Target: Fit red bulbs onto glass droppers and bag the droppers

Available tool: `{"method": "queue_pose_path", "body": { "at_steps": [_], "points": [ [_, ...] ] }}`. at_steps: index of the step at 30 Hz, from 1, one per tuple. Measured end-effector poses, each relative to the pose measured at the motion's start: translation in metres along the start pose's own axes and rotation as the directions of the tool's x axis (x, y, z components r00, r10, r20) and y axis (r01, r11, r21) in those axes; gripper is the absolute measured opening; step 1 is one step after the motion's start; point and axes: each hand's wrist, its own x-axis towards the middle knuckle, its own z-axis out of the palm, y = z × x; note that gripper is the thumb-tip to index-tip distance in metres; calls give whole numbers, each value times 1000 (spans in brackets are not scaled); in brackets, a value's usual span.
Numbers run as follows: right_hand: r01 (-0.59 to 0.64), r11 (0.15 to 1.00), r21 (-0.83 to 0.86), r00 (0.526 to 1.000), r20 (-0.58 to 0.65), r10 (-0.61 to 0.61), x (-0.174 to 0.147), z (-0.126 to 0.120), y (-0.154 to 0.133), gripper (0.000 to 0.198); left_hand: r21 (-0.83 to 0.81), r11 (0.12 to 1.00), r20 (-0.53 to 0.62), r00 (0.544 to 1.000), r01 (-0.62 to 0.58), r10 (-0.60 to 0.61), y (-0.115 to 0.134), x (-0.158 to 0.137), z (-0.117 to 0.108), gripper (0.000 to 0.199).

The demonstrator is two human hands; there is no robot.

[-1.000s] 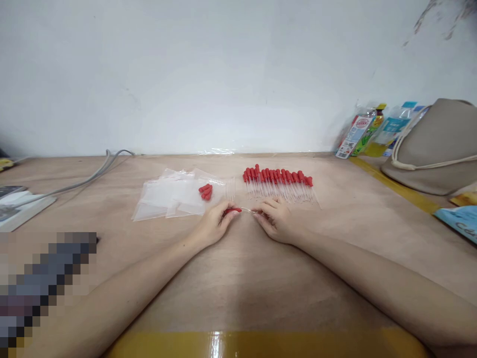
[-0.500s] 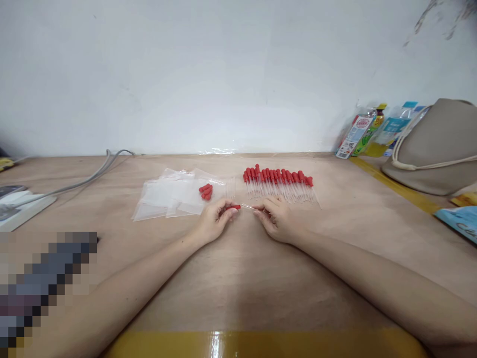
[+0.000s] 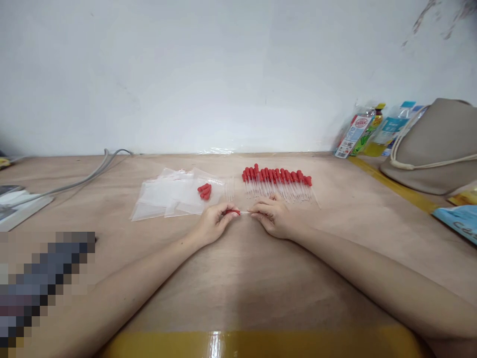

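My left hand (image 3: 216, 222) pinches a red rubber dropper bulb (image 3: 233, 212) between thumb and fingers. From the right, my right hand (image 3: 273, 218) grips a thin clear glass dropper tube (image 3: 244, 213), whose end meets the bulb's mouth; how far it sits inside I cannot tell. Behind my right hand lies a row of assembled droppers (image 3: 278, 181), red bulbs toward the wall. A small pile of loose red bulbs (image 3: 204, 191) rests on clear plastic bags (image 3: 158, 196) behind my left hand. Several bare glass tubes (image 3: 230, 189) lie between the pile and the row.
Bottles and a carton (image 3: 354, 136) lean by the wall at right, beside a grey-beige bag (image 3: 436, 146) with a cord. A blue packet (image 3: 458, 221) lies at the right edge. A grey cable (image 3: 82, 178) runs to a white power strip (image 3: 28, 209) at left. Yellow tape (image 3: 261, 343) lines the front edge.
The glass tube and the red bulb, apart and slightly out of line before, now meet end to end. My right hand has shifted a little left toward my left hand.
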Motion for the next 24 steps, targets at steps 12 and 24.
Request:
{"method": "queue_pose_path", "body": {
  "at_steps": [12, 24],
  "points": [
    [43, 982, -182, 999, 39, -37, 2, 4, -6, 25, 175, 976, 48, 992, -127, 120, 0, -1, -1, 17],
    [-17, 998, -61, 979, 201, 29, 7, 10, -5, 26, 199, 955, 44, 975, -222, 217, -3, 0, 0, 13]
  ]
}}
